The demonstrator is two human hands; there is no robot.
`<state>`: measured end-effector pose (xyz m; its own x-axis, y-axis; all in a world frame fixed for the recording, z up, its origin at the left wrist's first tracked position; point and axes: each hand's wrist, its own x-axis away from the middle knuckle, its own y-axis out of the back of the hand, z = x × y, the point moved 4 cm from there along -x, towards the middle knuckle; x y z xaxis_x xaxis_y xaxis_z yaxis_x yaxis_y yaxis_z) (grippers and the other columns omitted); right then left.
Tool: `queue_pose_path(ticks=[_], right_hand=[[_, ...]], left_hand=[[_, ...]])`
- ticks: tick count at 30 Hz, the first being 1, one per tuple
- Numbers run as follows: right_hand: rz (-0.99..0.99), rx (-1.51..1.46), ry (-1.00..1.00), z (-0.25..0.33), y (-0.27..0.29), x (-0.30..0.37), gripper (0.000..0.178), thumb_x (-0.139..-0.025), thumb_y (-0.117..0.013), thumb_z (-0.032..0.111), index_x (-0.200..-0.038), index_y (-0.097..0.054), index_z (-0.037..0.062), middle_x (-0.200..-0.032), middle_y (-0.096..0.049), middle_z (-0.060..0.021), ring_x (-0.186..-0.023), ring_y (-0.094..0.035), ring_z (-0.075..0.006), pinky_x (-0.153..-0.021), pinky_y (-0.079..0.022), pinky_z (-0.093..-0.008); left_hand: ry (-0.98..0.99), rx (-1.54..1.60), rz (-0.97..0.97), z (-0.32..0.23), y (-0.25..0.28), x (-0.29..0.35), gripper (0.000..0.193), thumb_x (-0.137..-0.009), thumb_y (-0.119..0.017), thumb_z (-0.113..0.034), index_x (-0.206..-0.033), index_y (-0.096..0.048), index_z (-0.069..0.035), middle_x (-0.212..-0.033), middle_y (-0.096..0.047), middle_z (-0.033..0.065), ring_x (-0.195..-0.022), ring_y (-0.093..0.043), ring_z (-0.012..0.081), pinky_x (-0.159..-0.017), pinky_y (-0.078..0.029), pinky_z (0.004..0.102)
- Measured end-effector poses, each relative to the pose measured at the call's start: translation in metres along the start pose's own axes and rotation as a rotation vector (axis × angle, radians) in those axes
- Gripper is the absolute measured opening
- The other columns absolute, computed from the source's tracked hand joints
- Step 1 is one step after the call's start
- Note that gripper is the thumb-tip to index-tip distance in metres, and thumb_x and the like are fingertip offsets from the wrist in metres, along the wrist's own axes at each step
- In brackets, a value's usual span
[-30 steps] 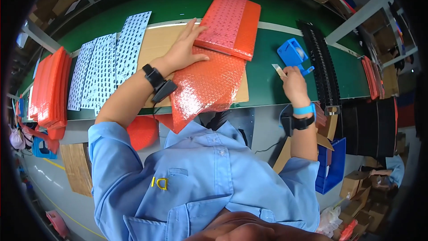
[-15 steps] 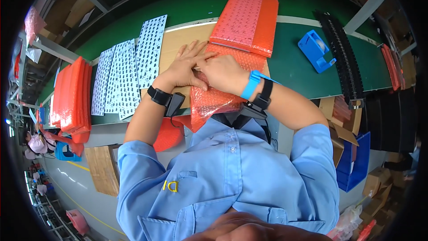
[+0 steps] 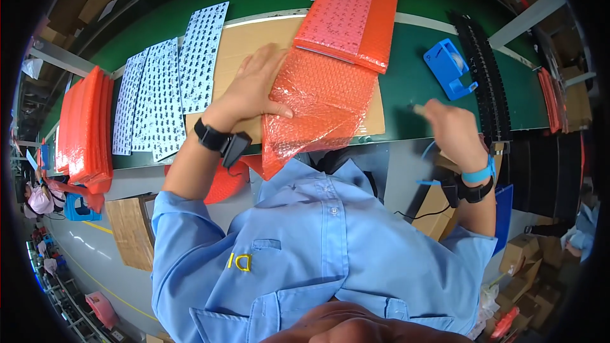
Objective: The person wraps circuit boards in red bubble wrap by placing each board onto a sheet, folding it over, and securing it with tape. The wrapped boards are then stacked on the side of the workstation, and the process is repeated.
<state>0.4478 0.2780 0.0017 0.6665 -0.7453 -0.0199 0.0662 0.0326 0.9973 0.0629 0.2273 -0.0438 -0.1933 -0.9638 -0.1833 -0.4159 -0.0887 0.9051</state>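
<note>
left hand lies flat, fingers spread, palm down on the left edge of an orange bubble-wrap pouch, pinning it rather than gripping it. the pouch rests on a brown cardboard sheet on the green surface, with its near end drooping over the front edge toward the person's chest. right hand is well apart from the pouch, off to the right above the surface edge, fingers curled loosely inward; something small and pale shows at the fingertips, but whether it is held cannot be told (the hand is blurred).

risks noted:
- the pouch overhangs the front edge and is restrained by one flat palm only; if that pressure eases, it could slide off toward the lap.
- bubble wrap is slick and springy; a shift of the palm could skew the pouch on the cardboard.
- a stack of finished orange pouches touches the far end of the working pouch; pushing forward could nudge that stack.
- the right hand sits near a blue tape dispenser and a black ribbed strip; a hasty sweep could knock either.

pose: left forearm comes in from the lower left, wrist bent back slightly, black wrist strap showing. right forearm rises along the right side, elbow tucked, wrist bearing a blue band.
</note>
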Motion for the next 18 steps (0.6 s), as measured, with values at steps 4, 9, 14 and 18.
queue_pose_path(ticks=[4,9,14,18], right_hand=[[-0.278,0.253,-0.232,-0.032,0.004,0.011,0.033,-0.087,-0.069,0.021,-0.116,-0.062,0.0069,-0.104,-0.064,-0.0181,-0.097,-0.063,-0.035,-0.078,-0.051,-0.044],[-0.422,-0.104,0.192,0.035,0.007,-0.074,0.059,-0.086,-0.071,0.04,-0.136,-0.055,0.0133,-0.146,-0.044,-0.0188,-0.135,-0.04,-0.0409,-0.108,-0.033,-0.0537],[-0.417,-0.032,0.15,0.087,-0.048,-0.165,0.057,-0.095,-0.052,0.054,-0.145,-0.048,0.0265,-0.155,-0.034,-0.0177,-0.143,-0.029,-0.0407,-0.11,-0.024,-0.068],[-0.311,0.008,0.112,0.097,-0.066,-0.186,0.052,-0.099,-0.045,0.051,-0.147,-0.044,0.0323,-0.159,-0.03,-0.0151,-0.146,-0.025,-0.0401,-0.107,-0.021,-0.0755]], left_hand=[[0.315,-0.131,-0.085,-0.042,-0.001,0.024,0.08,-0.061,-0.089,-0.048,-0.119,-0.06,-0.001,-0.134,-0.052,0.0284,-0.126,-0.05,0.0401,-0.1,-0.043,0.0477],[0.47,-0.135,0.095,-0.082,-0.016,0.027,0.053,-0.075,-0.084,-0.033,-0.106,-0.06,0.001,-0.112,-0.064,0.0247,-0.1,-0.063,0.0362,-0.083,-0.05,0.0446],[0.519,0.76,-0.216,-0.09,-0.045,0.029,0.022,-0.093,-0.065,-0.014,-0.106,-0.059,0.001,-0.099,-0.066,0.0227,-0.085,-0.066,0.0313,-0.075,-0.051,0.0365],[0.429,0.752,-0.277,-0.09,-0.041,0.043,0.015,-0.098,-0.056,-0.008,-0.109,-0.058,0.002,-0.095,-0.065,0.0214,-0.083,-0.066,0.0272,-0.073,-0.05,0.0344]])
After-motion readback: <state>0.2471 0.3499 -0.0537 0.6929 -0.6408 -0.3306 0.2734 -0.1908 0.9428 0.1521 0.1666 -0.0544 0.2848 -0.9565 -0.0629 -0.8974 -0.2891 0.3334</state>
